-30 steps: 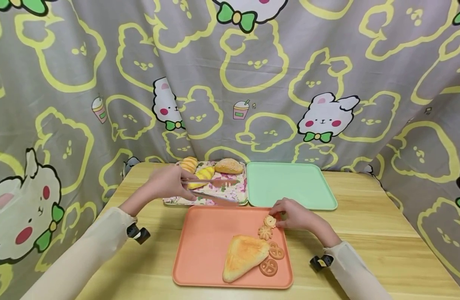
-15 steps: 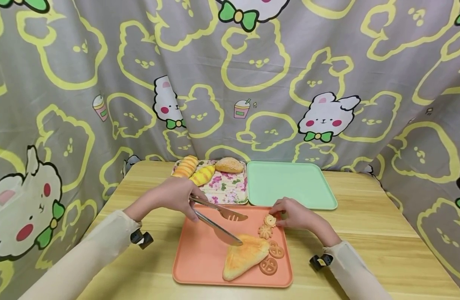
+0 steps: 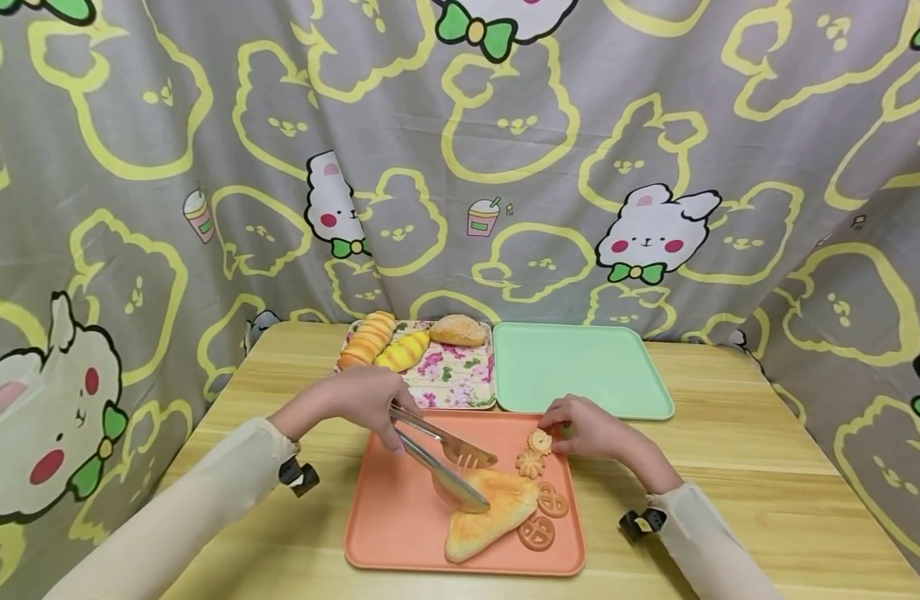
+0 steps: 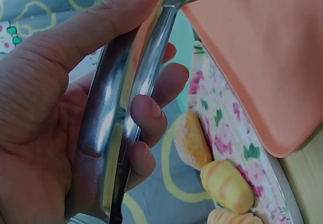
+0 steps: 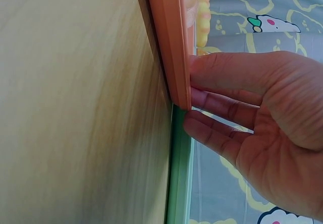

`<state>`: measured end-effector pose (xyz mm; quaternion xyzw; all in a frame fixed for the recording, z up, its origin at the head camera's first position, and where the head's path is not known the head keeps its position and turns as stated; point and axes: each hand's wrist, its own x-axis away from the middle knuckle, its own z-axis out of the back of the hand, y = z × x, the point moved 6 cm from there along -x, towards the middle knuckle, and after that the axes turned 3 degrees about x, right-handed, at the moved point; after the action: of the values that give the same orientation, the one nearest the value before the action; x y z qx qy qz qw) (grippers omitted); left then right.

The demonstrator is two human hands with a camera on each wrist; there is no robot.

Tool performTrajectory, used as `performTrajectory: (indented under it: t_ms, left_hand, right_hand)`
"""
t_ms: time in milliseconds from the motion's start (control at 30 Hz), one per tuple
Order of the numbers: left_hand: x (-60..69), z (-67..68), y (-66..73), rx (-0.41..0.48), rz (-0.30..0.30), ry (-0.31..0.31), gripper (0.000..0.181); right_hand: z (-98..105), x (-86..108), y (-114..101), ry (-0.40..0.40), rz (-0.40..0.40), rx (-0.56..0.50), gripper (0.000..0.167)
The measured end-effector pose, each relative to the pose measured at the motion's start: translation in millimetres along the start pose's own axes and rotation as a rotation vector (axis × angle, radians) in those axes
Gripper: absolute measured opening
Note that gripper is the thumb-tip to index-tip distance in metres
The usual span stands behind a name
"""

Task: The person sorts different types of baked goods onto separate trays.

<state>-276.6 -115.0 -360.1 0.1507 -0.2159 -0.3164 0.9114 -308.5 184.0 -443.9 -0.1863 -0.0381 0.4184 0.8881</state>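
Observation:
My left hand (image 3: pixel 370 402) grips metal food tongs (image 3: pixel 430 442), fingers and thumb curled round the handles, as the left wrist view confirms. One tong blade overlaps the triangular bread (image 3: pixel 497 517); the forked blade stands apart beyond its far edge. Whether they touch the bread, I cannot tell. It lies on the right half of the orange tray (image 3: pixel 400 500), beside two pale flower-shaped cookies (image 3: pixel 531 464) and two brown pretzel-like cookies (image 3: pixel 537 533). At the tray's far right corner rests my right hand (image 3: pixel 591 429), fingertips fairly straight against the rim (image 5: pixel 174 57).
A floral tray (image 3: pixel 460 379) behind holds a striped roll (image 3: pixel 367 337), a yellow roll (image 3: pixel 404 351) and a seeded bun (image 3: pixel 457 330). To its right lies a green tray (image 3: pixel 580 367). A patterned curtain (image 3: pixel 535 183) hangs behind the wooden table (image 3: pixel 730 467).
My left hand has brought the spread tongs from above the floral tray toward me and down to the triangular bread. My right hand has stayed at the tray corner.

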Motion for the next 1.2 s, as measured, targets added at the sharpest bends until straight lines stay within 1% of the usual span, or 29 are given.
performTrajectory:
  t_ms: [133, 200, 367, 433, 533, 633, 767, 867, 933, 1100, 1200]
  left_hand:
    - [-3.2, -2.6, -1.4, 0.020, 0.009, -0.028, 0.034]
    - [-4.0, -3.2, -1.1, 0.022, 0.002, -0.028, 0.033]
    - [-2.1, -3.6, 2.5, 0.016, 0.021, -0.016, 0.029]
    - [-1.2, -3.3, 5.1, 0.002, 0.012, -0.008, 0.025]
    - [-0.8, -2.7, 7.9, -0.024, -0.021, 0.008, 0.017]
    - [0.0, -2.3, 9.0, -0.040, -0.053, 0.022, 0.015]
    - [1.8, -1.7, 7.6, -0.060, -0.080, 0.042, 0.020]
    - [3.4, -0.3, 6.1, -0.077, -0.094, 0.064, 0.025]
    - [5.1, 1.2, 5.8, -0.096, -0.112, 0.079, 0.025]
    - [11.1, 4.9, 3.5, -0.125, -0.119, 0.113, 0.018]
    - [15.4, 7.2, 2.1, -0.118, -0.113, 0.121, 0.017]
  right_hand:
    - [1, 0.8, 0, 0.008, -0.002, 0.010, 0.027]
    - [1, 1.2, 0, 0.010, -0.009, 0.012, 0.027]
    - [0, 1.3, 1, 0.008, -0.012, 0.010, 0.027]
    - [0, 1.1, 1, 0.010, -0.008, 0.009, 0.027]
    - [0, 1.3, 0, 0.014, -0.011, 0.007, 0.027]
    - [0, 0.9, -1, 0.023, 0.003, 0.011, 0.027]
    - [0, 0.4, -3, 0.022, 0.013, 0.009, 0.026]
    - [1, 0.5, -2, 0.009, 0.001, 0.002, 0.026]
    - [1, 0.5, -2, 0.003, -0.001, 0.000, 0.026]
    - [1, 0.0, -2, 0.009, 0.010, -0.003, 0.026]
    - [0, -0.6, -2, 0.013, 0.018, 0.001, 0.026]
